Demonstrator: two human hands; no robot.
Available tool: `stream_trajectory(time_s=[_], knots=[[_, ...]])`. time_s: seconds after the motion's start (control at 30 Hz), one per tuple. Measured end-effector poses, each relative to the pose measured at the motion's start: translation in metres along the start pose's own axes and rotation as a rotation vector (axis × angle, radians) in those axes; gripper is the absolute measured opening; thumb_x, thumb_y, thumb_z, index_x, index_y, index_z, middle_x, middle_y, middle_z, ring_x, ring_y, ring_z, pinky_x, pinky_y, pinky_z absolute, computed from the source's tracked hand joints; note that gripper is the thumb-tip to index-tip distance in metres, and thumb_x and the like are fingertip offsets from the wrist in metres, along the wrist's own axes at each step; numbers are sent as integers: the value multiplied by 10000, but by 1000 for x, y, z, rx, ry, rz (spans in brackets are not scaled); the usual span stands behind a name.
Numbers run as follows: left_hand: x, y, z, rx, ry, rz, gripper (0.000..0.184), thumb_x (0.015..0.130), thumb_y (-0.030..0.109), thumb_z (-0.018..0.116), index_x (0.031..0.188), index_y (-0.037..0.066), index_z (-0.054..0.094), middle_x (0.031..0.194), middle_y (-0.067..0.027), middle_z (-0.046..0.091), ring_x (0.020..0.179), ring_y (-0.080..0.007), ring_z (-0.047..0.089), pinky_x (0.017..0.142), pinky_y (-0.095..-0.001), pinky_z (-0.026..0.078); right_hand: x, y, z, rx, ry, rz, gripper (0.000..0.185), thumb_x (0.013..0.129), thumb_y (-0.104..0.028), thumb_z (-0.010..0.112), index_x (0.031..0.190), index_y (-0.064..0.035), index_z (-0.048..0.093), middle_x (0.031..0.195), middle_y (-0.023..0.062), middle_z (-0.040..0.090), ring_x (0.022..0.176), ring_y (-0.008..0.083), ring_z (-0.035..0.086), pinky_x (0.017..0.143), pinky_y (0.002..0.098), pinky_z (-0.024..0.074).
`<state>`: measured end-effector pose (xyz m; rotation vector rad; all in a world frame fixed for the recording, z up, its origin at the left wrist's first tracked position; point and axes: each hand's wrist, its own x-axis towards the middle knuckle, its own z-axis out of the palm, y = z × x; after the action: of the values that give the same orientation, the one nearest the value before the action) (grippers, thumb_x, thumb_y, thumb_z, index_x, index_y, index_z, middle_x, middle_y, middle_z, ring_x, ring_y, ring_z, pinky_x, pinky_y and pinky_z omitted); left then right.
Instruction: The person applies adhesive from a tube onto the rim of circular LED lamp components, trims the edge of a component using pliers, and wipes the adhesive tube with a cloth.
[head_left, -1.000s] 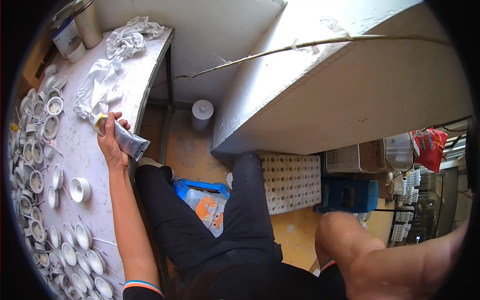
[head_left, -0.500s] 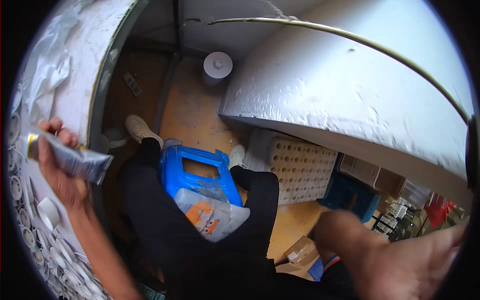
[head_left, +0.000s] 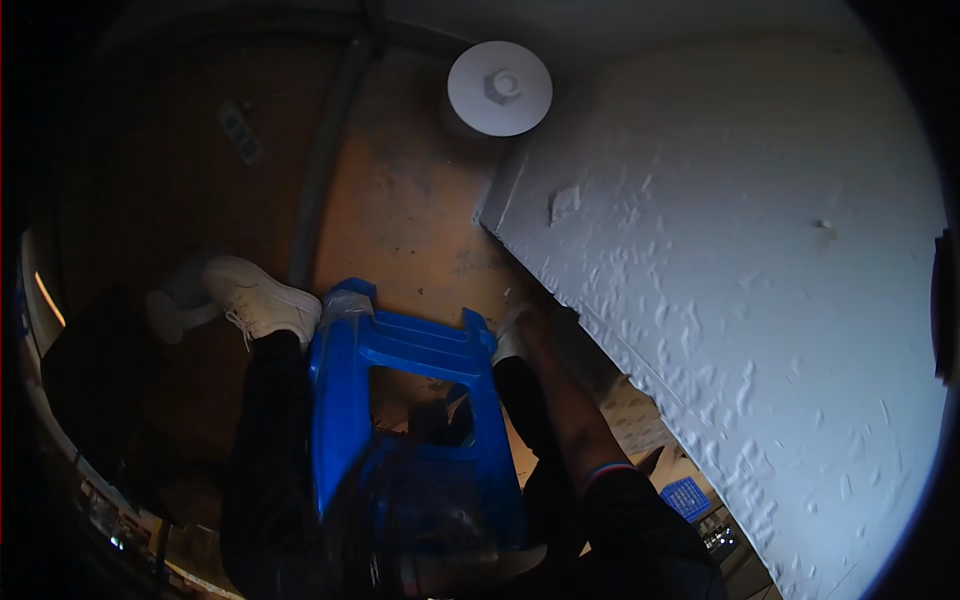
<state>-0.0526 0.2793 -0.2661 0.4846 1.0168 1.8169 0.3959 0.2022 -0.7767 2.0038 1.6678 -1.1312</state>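
My right hand (head_left: 534, 322) reaches down beside the right shoe (head_left: 509, 335). It is in deep shadow, so I cannot make out its fingers or whether they hold anything. Just left of it stands a blue plastic piece like a stool or chair frame (head_left: 415, 345), with a rectangular opening and clear tape on one corner. This blue piece sits between my legs. My left hand is out of view.
A white round-topped canister (head_left: 500, 88) stands on the floor ahead. To the right rises a white panel (head_left: 720, 300) with blistered paint. A power strip (head_left: 239, 132) lies at left, past the left shoe (head_left: 262, 298). A blue basket (head_left: 685, 498) shows lower right.
The view has dropped toward the floor and darkened. My left hand, which held a tube, has gone out of view. My right hand has moved from the lower right to beside the right shoe.
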Motion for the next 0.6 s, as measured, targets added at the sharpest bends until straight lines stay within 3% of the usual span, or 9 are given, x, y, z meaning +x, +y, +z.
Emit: stream_trajectory(time_s=[0.17,0.2,0.27,0.33,0.4,0.6], knots=[[27,-102,-24,78,85,-65,213,801,126,573,925,63,412,817,-48,409,604,-114,437,540,-236,386,59,-3,30,-321,-20,31,418,756,-325,537,1042,-20,544,1002,191,571,891,290,566,739,379,453],[31,-115,-26,81,87,-73,215,801,126,573,925,63,410,816,-47,407,603,-114,434,539,-235,385,59,5,44,-131,154,14,480,736,-352,551,1081,-19,532,1055,195,549,999,329,513,830,392,414],[36,-136,-34,103,92,-83,218,801,125,574,927,64,406,816,-46,405,602,-112,430,537,-234,383,62,4,48,-98,336,-55,497,699,-372,589,1037,-9,561,1059,202,550,1048,339,482,886,390,379],[42,-152,-40,116,87,-98,222,802,124,574,929,65,403,816,-45,402,600,-111,425,535,-233,381,78,22,70,16,249,189,502,667,-371,618,1001,2,579,1054,210,552,1027,336,500,887,402,377],[43,-158,-43,137,101,-108,225,802,123,575,930,66,399,815,-44,400,598,-109,421,533,-232,379,81,17,68,60,181,262,468,655,-326,638,959,24,580,956,203,592,899,337,564,825,410,416],[48,-174,-42,165,100,-123,236,803,120,576,935,68,388,814,-40,392,593,-105,407,527,-228,372,82,15,62,75,242,275,323,620,-194,656,849,24,590,855,200,606,834,326,583,769,391,446]])
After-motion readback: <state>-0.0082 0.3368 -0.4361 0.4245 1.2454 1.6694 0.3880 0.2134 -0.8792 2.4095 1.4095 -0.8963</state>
